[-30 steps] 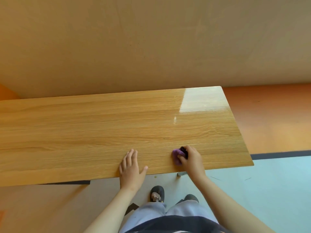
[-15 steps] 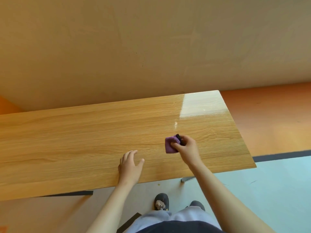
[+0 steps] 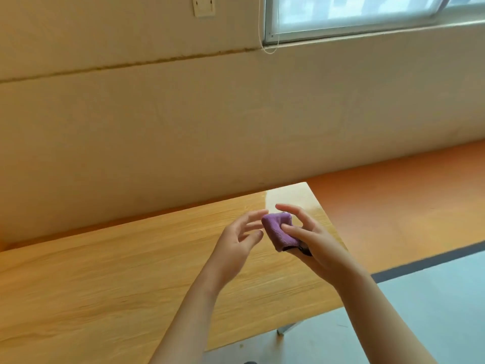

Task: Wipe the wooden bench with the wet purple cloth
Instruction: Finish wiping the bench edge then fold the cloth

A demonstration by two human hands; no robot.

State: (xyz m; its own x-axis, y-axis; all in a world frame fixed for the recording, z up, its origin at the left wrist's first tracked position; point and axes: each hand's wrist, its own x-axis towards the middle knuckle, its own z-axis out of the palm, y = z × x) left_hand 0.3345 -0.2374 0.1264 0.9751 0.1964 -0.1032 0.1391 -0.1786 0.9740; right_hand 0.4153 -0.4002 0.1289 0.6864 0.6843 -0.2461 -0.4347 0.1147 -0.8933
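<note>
head view: both hands raised above the wooden bench (image 3: 110,279), near its right end. right hand (image 3: 312,243) pinches the bunched purple cloth (image 3: 279,229) between thumb and fingers; cloth is clear of the surface. left hand (image 3: 236,245) is just beside it, fingers loosely spread, tips near the cloth, contact unclear. glare patch at bench's far right corner.

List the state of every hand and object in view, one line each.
purple cloth: bunched up, lifted off the bench, held in the right hand.
right hand: raised above the bench, fingers closed on the cloth.
left hand: raised, open, fingertips beside the cloth; contact unclear.
wooden bench: nothing lying on it, glossy sheen at its far right corner.
window: appears shut.
</note>
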